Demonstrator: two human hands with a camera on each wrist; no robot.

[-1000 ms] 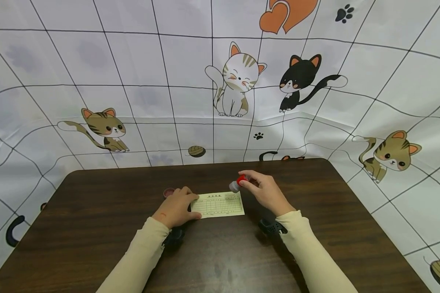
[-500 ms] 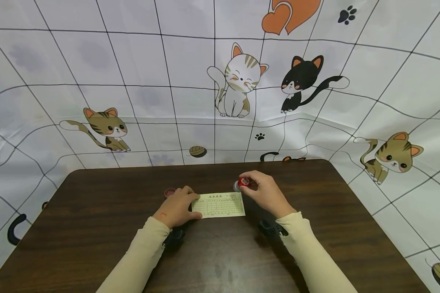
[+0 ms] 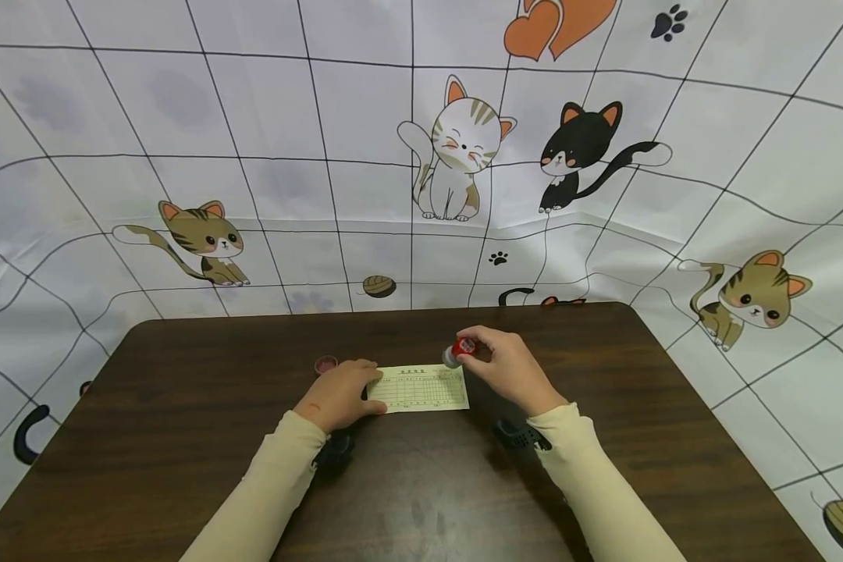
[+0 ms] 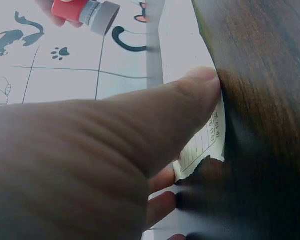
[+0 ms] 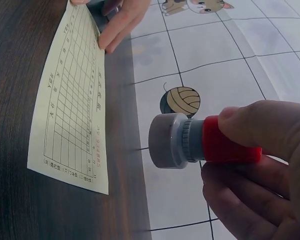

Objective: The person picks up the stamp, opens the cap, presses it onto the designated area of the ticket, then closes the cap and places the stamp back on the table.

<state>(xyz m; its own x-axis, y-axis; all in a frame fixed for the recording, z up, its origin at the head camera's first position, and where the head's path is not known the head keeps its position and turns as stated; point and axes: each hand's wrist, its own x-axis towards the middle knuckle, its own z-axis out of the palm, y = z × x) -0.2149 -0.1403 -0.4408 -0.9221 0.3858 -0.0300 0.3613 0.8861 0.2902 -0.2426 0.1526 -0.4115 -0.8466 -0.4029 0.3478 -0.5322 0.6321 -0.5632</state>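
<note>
My right hand pinches a round stamp by its red handle. This stamp has a grey, wide end, which points left in the right wrist view and is apart from the paper. A pale yellow printed form with a ruled grid lies on the table below and to the left of it. At the form's left end rests my left hand, its thumb straight along the near edge and its fingers at the far corner. That end of the form is partly hidden by the hand.
A small round reddish lid-like piece lies just beyond my left hand. The dark wooden table ends at a white curtain printed with cats and lines. A dark device sits at my right wrist.
The stamp has tilted in my right hand, its handle's top now turned more toward the head camera, and shifted slightly. My left hand stays on the form.
</note>
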